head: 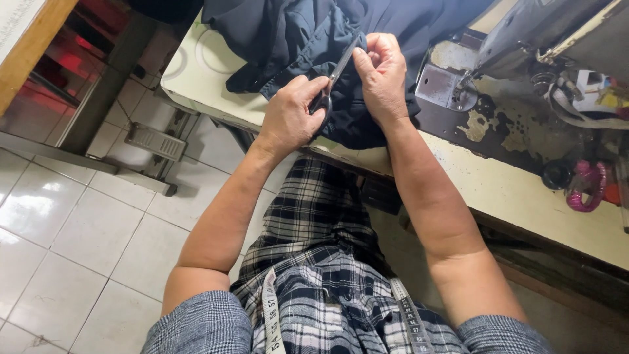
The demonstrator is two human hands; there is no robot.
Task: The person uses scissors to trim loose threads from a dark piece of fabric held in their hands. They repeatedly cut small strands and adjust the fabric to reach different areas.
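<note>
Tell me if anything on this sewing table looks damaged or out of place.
The table top is worn: around the sewing machine its pale coating has flaked off in dark patches. The dark fabric and scissors look ordinary.

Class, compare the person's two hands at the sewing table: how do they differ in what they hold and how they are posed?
The left hand grips scissors; the right hand pinches the dark fabric. The left is a closed fist; the right bends down at its fingertips. Both rest on the fabric.
</note>
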